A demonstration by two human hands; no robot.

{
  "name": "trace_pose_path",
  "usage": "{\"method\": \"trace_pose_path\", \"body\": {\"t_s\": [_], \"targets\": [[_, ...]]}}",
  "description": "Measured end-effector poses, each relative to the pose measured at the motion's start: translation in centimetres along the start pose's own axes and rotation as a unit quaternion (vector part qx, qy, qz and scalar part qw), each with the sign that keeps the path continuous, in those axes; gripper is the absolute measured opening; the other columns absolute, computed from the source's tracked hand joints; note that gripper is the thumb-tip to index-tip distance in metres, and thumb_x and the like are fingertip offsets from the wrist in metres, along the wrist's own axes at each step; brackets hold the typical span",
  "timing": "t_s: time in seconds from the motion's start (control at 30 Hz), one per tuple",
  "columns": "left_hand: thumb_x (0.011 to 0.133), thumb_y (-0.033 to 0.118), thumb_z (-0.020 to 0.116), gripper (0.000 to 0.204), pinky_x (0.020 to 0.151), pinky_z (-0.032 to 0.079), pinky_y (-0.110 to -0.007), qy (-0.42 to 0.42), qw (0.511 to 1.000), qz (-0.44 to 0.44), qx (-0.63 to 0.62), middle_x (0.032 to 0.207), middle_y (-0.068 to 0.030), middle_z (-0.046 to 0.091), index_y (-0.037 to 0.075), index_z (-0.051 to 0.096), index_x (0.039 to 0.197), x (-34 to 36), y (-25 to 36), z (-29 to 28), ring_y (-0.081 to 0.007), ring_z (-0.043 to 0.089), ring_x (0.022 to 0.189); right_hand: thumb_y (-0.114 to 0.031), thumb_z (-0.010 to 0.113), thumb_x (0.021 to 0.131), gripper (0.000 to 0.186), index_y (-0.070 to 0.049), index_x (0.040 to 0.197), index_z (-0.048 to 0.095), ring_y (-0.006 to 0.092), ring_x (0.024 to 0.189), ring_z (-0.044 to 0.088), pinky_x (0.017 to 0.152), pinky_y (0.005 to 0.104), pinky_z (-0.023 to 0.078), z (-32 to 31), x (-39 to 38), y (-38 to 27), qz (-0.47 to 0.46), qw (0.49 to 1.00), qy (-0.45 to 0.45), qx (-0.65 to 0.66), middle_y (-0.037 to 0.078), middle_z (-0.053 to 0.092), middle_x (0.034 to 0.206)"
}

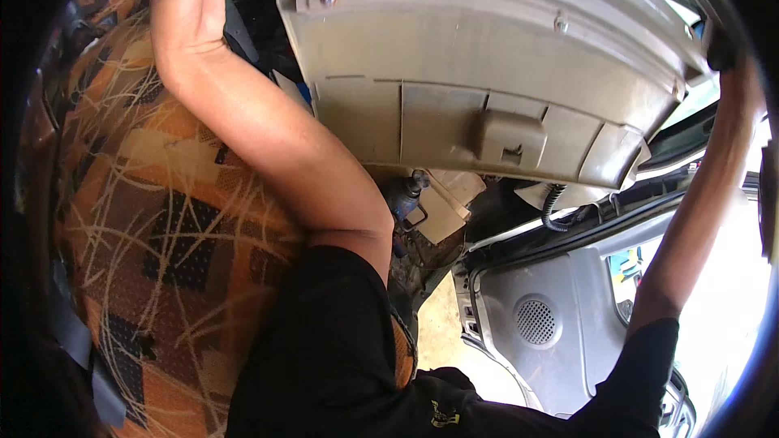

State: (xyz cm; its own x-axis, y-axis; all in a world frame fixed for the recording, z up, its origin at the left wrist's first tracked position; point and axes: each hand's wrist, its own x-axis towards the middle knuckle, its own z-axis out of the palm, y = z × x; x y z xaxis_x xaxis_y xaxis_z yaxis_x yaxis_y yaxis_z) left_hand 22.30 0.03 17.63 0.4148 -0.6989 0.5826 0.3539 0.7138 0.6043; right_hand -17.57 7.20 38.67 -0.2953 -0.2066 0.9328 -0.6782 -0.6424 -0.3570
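Note:
A large beige plastic trim panel (487,73) with a moulded latch block (510,138) spans the upper half of the view, tilted. My left hand (188,8) is raised at the panel's left corner, palm showing, and its fingers run off the top edge, so its grip is hidden. My right hand (720,50), dark in shadow, is closed over the panel's right end with the arm stretched up. Both arms wear short black sleeves.
A car seat with an orange, patterned cover (162,219) fills the left. Below the panel are a blue metal part (404,195) and a coiled black cable (552,209). The open door's grey inner trim with a round speaker grille (535,321) lies lower right.

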Motion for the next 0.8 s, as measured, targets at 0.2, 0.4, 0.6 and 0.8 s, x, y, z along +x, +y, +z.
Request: {"method": "trace_pose_path", "body": {"t_s": [0.2, 0.4, 0.6, 0.8], "targets": [[0.099, 0.063, 0.058, 0.064, 0.097, 0.054, -0.04, -0.095, 0.961, -0.12, 0.231, 0.112, -0.0239, 0.076, 0.002, 0.073, 0.115, -1.7, 0.0, -2.7, -0.0278, 0.074, 0.107, -0.014, 0.07, 0.093, 0.021, 0.004, 0.104, 0.067, 0.023, 0.062, 0.069, 0.054, 0.0356, 0.058, 4.5, 5.4, 2.1, 0.103, 0.989, -0.104, 0.036, 0.014, 0.071, 0.082], [0.108, 0.059, 0.037, 0.073, 0.119, 0.04, -0.045, -0.107, 0.968, -0.014, 0.226, 0.13, -0.0267, 0.069, -0.002, 0.055, 0.144, -1.6, 5.0, -6.1, -0.0337, 0.067, 0.126, -0.014, 0.063, 0.097, 0.017, 0.002, 0.101, 0.065, 0.0225, 0.056, 0.066, 0.048, 0.036, 0.055, 9.4, 8.7, 2.4, 0.17, 0.967, -0.157, 0.102, 0.011, 0.068, 0.076], [0.101, 0.067, 0.047, 0.081, 0.11, 0.045, -0.049, -0.017, 0.961, 0.129, -0.244, 0.132, -0.0222, 0.064, -0.006, 0.055, 0.134, -0.8, 4.0, -4.4, -0.0312, 0.061, 0.124, -0.014, 0.057, 0.101, 0.016, 0.0, 0.098, 0.063, 0.0219, 0.05, 0.063, 0.042, 0.0365, 0.053, 8.3, 17.1, 4.5, 0.19, 0.953, -0.188, 0.146, 0.009, 0.065, 0.07], [0.098, 0.075, 0.045, 0.089, 0.116, 0.037, -0.058, 0.147, 0.943, 0.231, -0.19, 0.147, -0.0197, 0.054, 0.0, 0.047, 0.147, 1.4, 0.2, -1.3, -0.032, 0.051, 0.137, -0.006, 0.055, 0.101, 0.021, 0.008, 0.113, 0.065, 0.0307, 0.078, 0.07, 0.062, 0.0443, 0.062, 14.9, 8.6, 0.1, 0.206, 0.94, -0.174, 0.211, 0.021, 0.066, 0.102]]}}
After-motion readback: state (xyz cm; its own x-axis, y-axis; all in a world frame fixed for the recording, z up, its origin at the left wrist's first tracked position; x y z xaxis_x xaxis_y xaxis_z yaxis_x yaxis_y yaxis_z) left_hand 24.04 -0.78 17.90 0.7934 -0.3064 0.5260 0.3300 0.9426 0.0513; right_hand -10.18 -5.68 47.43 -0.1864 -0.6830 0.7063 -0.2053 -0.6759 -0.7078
